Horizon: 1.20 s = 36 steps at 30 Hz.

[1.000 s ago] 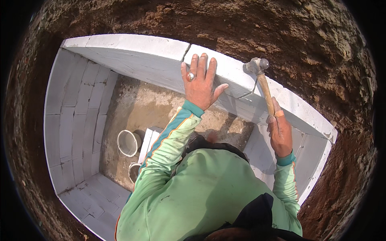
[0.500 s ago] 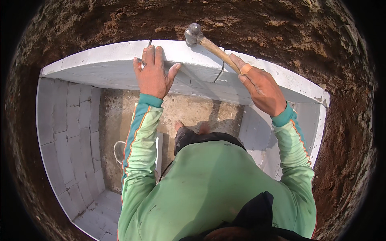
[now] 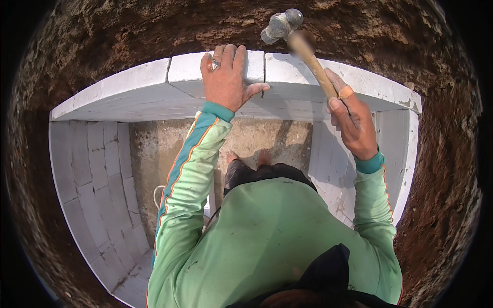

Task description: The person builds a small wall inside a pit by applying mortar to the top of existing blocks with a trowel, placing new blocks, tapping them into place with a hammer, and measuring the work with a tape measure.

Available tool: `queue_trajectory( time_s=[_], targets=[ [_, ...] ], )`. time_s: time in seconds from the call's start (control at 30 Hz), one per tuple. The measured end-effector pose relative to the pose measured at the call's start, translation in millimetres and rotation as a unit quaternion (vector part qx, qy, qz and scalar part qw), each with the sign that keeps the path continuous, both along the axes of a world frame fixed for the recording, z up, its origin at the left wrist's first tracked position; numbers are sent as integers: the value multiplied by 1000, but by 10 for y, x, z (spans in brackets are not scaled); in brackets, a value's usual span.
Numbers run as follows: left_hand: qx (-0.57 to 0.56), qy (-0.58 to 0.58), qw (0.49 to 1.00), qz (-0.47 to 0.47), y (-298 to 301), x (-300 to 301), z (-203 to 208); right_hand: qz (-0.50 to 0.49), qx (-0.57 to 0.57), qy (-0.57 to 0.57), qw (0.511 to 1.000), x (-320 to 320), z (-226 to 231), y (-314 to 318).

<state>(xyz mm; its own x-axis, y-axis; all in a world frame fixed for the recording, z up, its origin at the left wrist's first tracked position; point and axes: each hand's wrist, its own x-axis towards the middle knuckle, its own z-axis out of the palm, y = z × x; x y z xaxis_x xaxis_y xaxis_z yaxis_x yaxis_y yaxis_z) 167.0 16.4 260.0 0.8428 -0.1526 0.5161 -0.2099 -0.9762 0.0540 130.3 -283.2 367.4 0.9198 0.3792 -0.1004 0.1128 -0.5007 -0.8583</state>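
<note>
My left hand (image 3: 226,77), with a ring on one finger, rests on the far wall. Its fingers lie over the top of a white block (image 3: 186,69), and its thumb reaches across the joint to the neighbouring white block (image 3: 290,72). In my right hand (image 3: 353,118) is a hammer (image 3: 319,69) with a grey metal head and a wooden handle; the fingers wrap round the handle's lower part. The hammer's head appears beyond the top edge of the wall, against the soil. An orange band circles one finger of that hand.
Rough brown soil (image 3: 169,28) rises round the pit. White block walls (image 3: 95,190) enclose me left and right. My bare feet stand on a stained concrete floor (image 3: 174,141). A pale loop (image 3: 157,195), perhaps a handle, shows beside my left sleeve.
My left hand has slid right along the block, its thumb now over the joint. My right hand has swung the hammer up and right, its head turned. The whole view has tilted slightly.
</note>
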Motion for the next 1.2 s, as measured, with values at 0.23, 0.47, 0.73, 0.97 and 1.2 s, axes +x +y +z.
queue_trajectory(
  time_s=[0.23,0.47,0.73,0.97,1.2],
  targets=[
    [11,-35,999,-9,-15,51,-30,3,26,-110,994,-44,-177,13],
    [10,-50,999,-13,-13,65,-34,89,-29,-270,958,164,-480,106],
    [-13,-1,1000,0,45,-7,-10,50,-72,-127,988,12,-322,247],
    [64,113,991,-12,798,12,133,70,-60,-216,972,-280,-808,-19],
    [97,87,991,-29,848,19,18,171,-241,-319,900,-111,-1733,-109]
  ],
)
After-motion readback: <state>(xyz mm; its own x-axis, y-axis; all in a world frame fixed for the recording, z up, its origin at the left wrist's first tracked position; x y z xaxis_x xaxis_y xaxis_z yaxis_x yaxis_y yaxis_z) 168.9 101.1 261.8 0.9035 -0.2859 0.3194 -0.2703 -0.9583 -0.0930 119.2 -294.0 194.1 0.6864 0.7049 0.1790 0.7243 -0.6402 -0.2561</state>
